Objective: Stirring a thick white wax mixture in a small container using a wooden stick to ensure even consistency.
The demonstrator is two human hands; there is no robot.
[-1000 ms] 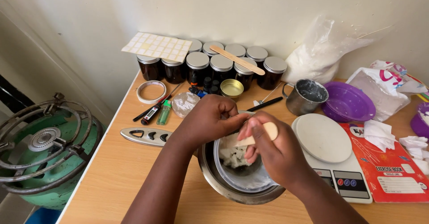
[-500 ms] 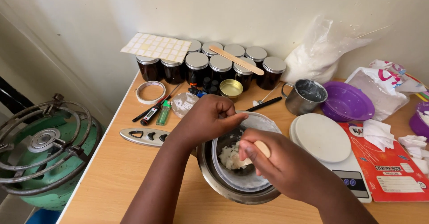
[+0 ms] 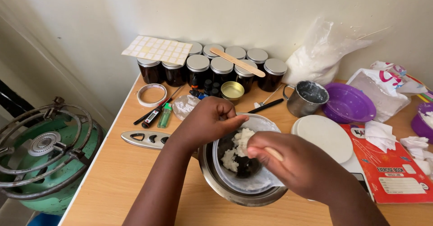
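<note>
The left hand [image 3: 208, 120] is closed in a pinch on the near-left rim of a clear plastic container [image 3: 246, 181], which sits inside a round metal bowl [image 3: 216, 181] on the wooden table [image 3: 117, 172]. The right hand [image 3: 297, 165] is closed around a flat wooden stick [image 3: 274, 153], whose pale upper end shows above the knuckles; the lower end is hidden behind the fingers. White crumbly wax [image 3: 237, 147] lies in a heap against the left and rear of the container, with the dark bottom showing beside it. Just right of the bowl stands a white kitchen scale [image 3: 322, 138], partly covered by the right forearm. A red exercise book [image 3: 397, 181] lies right of the scale, with crumpled white tissue [image 3: 381, 133] on and beside it. Behind the scale are a metal mug [image 3: 306, 98] and a purple bowl [image 3: 349, 103]. A row of dark jars with silver lids [image 3: 221, 70] lines the wall, with a sheet of labels [image 3: 158, 49] and a second wooden stick [image 3: 238, 62] resting on top. A clear bag of white flakes [image 3: 322, 54] leans in the corner. Left of the bowl lie a grey tool with cut-out holes [image 3: 144, 138], a green lighter [image 3: 165, 114] and a roll of tape [image 3: 152, 93]. A green gas burner [image 3: 43, 156] stands off the table's left edge
</note>
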